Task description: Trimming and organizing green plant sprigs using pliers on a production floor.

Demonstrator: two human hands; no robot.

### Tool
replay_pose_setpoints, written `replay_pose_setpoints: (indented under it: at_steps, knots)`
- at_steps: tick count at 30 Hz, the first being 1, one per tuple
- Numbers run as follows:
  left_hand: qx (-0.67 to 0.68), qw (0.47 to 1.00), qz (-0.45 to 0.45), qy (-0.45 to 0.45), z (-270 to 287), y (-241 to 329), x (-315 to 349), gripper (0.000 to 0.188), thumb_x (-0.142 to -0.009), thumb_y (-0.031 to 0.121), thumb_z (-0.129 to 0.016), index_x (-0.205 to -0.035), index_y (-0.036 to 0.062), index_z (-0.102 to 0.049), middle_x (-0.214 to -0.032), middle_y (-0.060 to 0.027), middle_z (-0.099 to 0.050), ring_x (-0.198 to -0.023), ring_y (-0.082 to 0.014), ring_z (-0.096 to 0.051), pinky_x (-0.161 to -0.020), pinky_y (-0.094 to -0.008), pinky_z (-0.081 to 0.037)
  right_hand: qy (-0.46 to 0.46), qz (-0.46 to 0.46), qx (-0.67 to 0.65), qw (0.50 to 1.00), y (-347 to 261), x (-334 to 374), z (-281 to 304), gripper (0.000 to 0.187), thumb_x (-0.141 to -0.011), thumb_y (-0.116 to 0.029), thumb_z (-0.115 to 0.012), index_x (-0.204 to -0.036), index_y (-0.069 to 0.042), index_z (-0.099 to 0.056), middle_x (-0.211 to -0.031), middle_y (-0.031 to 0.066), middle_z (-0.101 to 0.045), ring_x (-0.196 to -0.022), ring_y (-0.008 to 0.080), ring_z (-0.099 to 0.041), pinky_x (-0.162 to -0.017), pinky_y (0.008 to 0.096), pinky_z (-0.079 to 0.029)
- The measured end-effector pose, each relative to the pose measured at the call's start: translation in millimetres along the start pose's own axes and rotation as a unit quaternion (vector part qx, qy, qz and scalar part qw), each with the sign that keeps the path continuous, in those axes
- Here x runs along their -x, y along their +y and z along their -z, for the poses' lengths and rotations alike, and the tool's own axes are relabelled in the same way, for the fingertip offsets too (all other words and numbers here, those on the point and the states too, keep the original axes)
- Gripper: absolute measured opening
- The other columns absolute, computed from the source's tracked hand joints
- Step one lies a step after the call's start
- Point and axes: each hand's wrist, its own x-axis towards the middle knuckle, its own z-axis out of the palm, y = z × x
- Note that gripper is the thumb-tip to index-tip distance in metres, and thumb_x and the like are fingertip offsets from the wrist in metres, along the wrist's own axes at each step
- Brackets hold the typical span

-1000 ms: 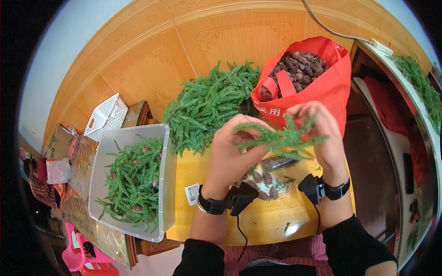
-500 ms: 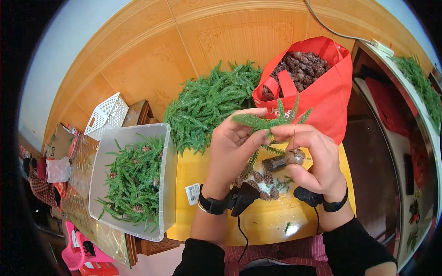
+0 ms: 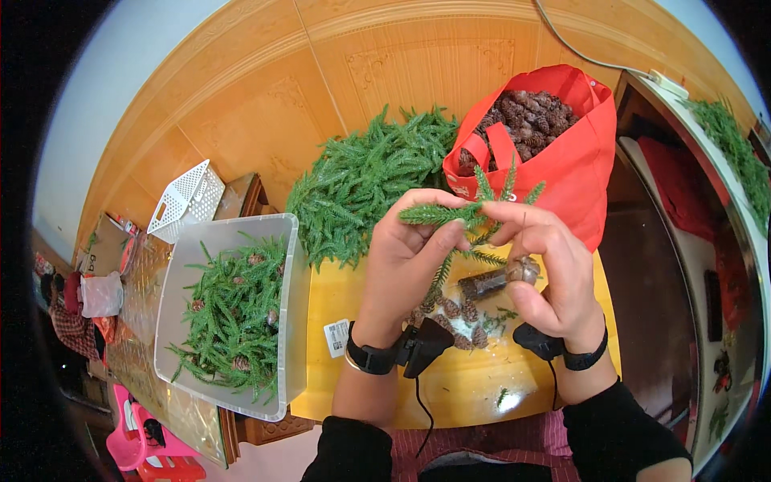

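Above the yellow table, my left hand [image 3: 405, 261] pinches a green artificial pine sprig [image 3: 434, 214] between thumb and fingers. Several of its needled tips fan out up toward the red bag, and others hang below. My right hand [image 3: 558, 269] is closed, its index fingertip at the sprig's middle. By its thumb and bent fingers sits a small round brown pine cone [image 3: 524, 270] with a thin wire at its top. Beneath the hands lie several loose pine cones [image 3: 466, 313] and a dark cylinder [image 3: 482, 283], partly covered by the hands.
A clear plastic bin [image 3: 291, 337] of sprigs and cones stands left. Behind are a heap of green sprigs [image 3: 365, 181] and a red bag [image 3: 574, 173] full of pine cones. A white basket [image 3: 186, 201] sits far left. Wrist-strapped devices trail black cables [image 3: 426, 418].
My right hand has tilted and shifted slightly, carrying the pine cone a little right and up. The wire now slants close to my fingers. My left hand still holds the sprig, which has turned slightly.
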Motion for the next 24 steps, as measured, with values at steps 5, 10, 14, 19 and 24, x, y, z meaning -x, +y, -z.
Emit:
replay_pose_setpoints:
  at_steps: [5, 10, 14, 19, 24]
  knots:
    - [0.000, 1.000, 0.012, -0.007, 2.7, 1.4, 0.1, 0.020, -0.085, 0.000, -0.052, -0.104, -0.0018, -0.048, -0.091, -0.0060, -0.056, -0.074, -0.0109, -0.056, -0.068, -0.0235, -0.046, -0.039, 0.018, -0.053, 0.998, 3.1, 2.4, 0.1, 0.018, -0.073, -0.016, -0.052, -0.078, -0.001, -0.044, -0.095, 0.0226, -0.060, -0.087, 0.0324, -0.059, -0.074, 0.0387, -0.049]
    - [0.013, 1.000, 0.014, 0.017, -3.7, 4.5, -0.5, 0.019, -0.084, 0.003, -0.053, -0.102, -0.0018, -0.052, -0.090, -0.0081, -0.058, -0.071, -0.0135, -0.057, -0.065, -0.0248, -0.046, -0.038, 0.042, -0.055, 0.997, 6.3, -1.6, -0.2, 0.023, -0.067, -0.014, -0.062, -0.077, 0.000, -0.046, -0.088, 0.0179, -0.062, -0.098, 0.0369, -0.058, -0.079, 0.0408, -0.048]
    - [0.024, 0.999, 0.033, -0.005, 0.0, 1.0, -1.2, 0.019, -0.084, 0.004, -0.053, -0.102, -0.0020, -0.052, -0.089, -0.0086, -0.058, -0.070, -0.0135, -0.057, -0.065, -0.0246, -0.046, -0.013, 0.012, -0.006, 1.000, 7.2, 0.7, -1.0, 0.019, -0.068, -0.012, -0.056, -0.077, -0.001, -0.045, -0.094, 0.0202, -0.061, -0.103, 0.0404, -0.054, -0.085, 0.0427, -0.045]
    - [0.021, 0.999, 0.032, 0.009, 1.1, 1.8, 0.0, 0.022, -0.085, 0.004, -0.053, -0.105, -0.0033, -0.051, -0.092, -0.0089, -0.058, -0.068, -0.0122, -0.054, -0.063, -0.0239, -0.045, -0.020, -0.014, 0.007, 1.000, 5.0, -0.5, -2.7, 0.015, -0.067, -0.009, -0.053, -0.077, 0.000, -0.046, -0.098, 0.0204, -0.060, -0.107, 0.0406, -0.052, -0.088, 0.0433, -0.042]
    - [0.030, 0.999, 0.031, -0.001, 0.3, 1.3, -2.0, 0.022, -0.085, 0.003, -0.052, -0.106, -0.0037, -0.051, -0.093, -0.0095, -0.058, -0.068, -0.0115, -0.053, -0.063, -0.0233, -0.044, -0.010, 0.009, 0.083, 0.996, 1.4, -4.9, -0.9, 0.018, -0.062, -0.005, -0.060, -0.078, 0.000, -0.056, -0.098, 0.0155, -0.058, -0.103, 0.0365, -0.054, -0.085, 0.0414, -0.045]
